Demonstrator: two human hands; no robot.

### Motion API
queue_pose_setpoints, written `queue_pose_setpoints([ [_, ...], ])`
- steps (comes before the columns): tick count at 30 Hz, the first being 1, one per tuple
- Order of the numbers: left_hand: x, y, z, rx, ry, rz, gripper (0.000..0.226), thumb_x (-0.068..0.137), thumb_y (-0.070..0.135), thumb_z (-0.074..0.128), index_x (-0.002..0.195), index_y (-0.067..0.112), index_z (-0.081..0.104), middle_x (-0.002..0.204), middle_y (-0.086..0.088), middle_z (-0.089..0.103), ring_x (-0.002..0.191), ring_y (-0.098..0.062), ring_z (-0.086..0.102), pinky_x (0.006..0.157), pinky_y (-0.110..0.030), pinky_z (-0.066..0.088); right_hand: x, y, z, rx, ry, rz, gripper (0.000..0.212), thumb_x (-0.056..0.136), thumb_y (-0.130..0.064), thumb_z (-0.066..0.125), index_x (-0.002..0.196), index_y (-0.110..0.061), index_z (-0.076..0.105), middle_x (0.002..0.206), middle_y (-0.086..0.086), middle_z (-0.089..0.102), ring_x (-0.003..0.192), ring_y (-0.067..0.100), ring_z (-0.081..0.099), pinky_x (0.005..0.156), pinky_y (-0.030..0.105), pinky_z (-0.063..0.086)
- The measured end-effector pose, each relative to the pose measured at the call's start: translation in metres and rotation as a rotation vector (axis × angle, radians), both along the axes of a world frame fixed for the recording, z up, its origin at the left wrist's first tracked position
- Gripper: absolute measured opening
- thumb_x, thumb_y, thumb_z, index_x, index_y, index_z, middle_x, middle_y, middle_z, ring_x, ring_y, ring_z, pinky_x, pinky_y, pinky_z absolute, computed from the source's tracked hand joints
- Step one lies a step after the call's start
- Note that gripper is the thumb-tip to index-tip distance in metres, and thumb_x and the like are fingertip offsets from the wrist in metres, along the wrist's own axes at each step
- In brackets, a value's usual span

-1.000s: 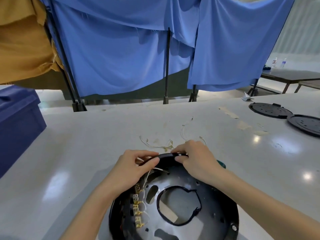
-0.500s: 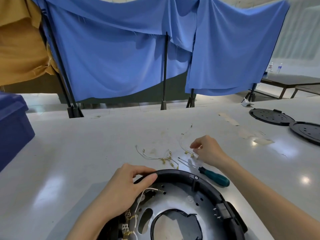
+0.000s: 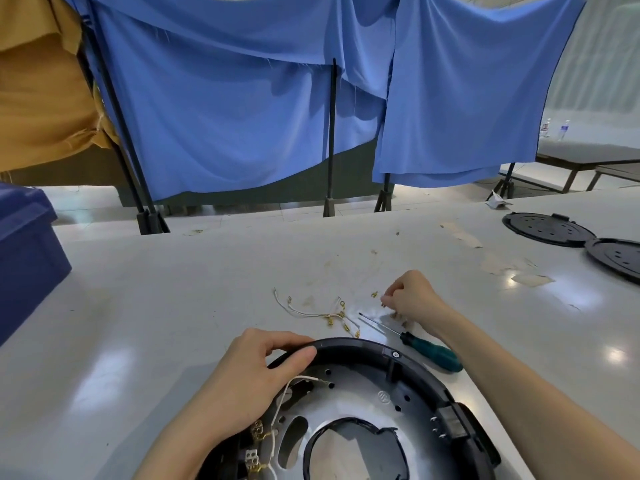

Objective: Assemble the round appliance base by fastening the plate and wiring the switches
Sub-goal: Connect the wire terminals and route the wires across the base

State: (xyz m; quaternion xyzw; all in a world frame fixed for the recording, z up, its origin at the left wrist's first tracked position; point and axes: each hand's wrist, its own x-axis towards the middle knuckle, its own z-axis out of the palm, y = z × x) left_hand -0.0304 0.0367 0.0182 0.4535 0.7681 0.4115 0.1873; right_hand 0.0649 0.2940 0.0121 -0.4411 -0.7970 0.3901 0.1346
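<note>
1. The left hand (image 3: pixel 256 375) grips the far-left rim of the round base (image 3: pixel 367 346), which lies near on the desk (image 3: pixel 156 306), metal plate (image 3: pixel 367 403) up.
2. The right hand (image 3: pixel 412 296), fingers curled, touches the desk beyond the base beside a brass terminal (image 3: pixel 374 294); I cannot tell whether it pinches anything.
3. A screwdriver (image 3: pixel 433 353) lies between that hand and the base, with loose wires (image 3: pixel 311 311) to its left.

Round black plastic appliance base (image 3: pixel 363 346) lying flat at the near edge, open side up.
A left hand (image 3: pixel 252 379) grips its far-left rim. A silver metal plate (image 3: pixel 367 405) with a large central cut-out sits inside. A white wire (image 3: pixel 294 380) arcs over the plate's left part, above brass-tabbed switches (image 3: pixel 256 433). Loose white wires with brass terminals (image 3: pixel 325 315) lie just beyond, a green-handled screwdriver (image 3: pixel 431 353) to their right.
</note>
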Motion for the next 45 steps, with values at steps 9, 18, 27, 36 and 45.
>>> queue_pose_setpoints([
  [9,0.006,-0.001,0.01,0.121,0.028,0.149,0.023,0.085,0.044,0.064,0.105,0.038,0.073,0.099,0.031,0.069,0.104,0.017,0.056,0.104,-0.026,0.043,0.023,-0.038,0.065,-0.446,0.504,0.073,0.004,0.081,0.005,0.069,0.083,0.009,0.069,0.064,0.013,0.063,0.053,0.016,0.053,0.047,0.024,0.037],
  [18,0.036,-0.018,0.036,0.318,-0.054,0.053,0.023,0.071,0.057,0.065,0.078,0.038,0.076,0.083,0.021,0.072,0.061,0.004,0.056,0.064,-0.012,0.04,0.033,-0.121,0.077,-0.552,0.545,0.209,0.014,0.079,0.001,0.074,0.087,0.011,0.068,0.06,0.013,0.065,0.047,0.018,0.062,0.045,0.023,0.05],
  [27,0.038,-0.035,0.03,0.275,-0.13,0.025,0.014,0.085,0.036,0.068,0.073,0.031,0.075,0.078,0.012,0.073,0.054,0.004,0.054,0.058,-0.006,0.039,0.042,-0.152,0.073,-0.583,0.543,0.307,0.033,0.086,-0.027,0.07,0.1,0.003,0.07,0.075,0.011,0.07,0.07,0.02,0.067,0.073,0.031,0.058],
  [36,0.019,-0.053,0.021,0.327,-0.227,0.115,0.026,0.081,0.047,0.061,0.083,0.027,0.078,0.091,0.012,0.075,0.092,0.001,0.067,0.076,-0.01,0.047,0.05,-0.166,0.064,-0.643,0.514,0.164,0.017,0.087,-0.002,0.069,0.098,0.011,0.065,0.063,0.018,0.067,0.05,0.022,0.062,0.049,0.028,0.055],
  [45,0.021,-0.047,-0.016,0.341,-0.422,0.208,0.035,0.086,0.048,0.054,0.111,0.028,0.07,0.106,0.017,0.073,0.1,-0.001,0.068,0.088,-0.022,0.049,0.052,-0.191,0.041,-0.675,0.186,0.31,0.017,0.096,0.001,0.053,0.096,0.016,0.06,0.077,0.028,0.068,0.06,0.031,0.068,0.06,0.032,0.061],
])
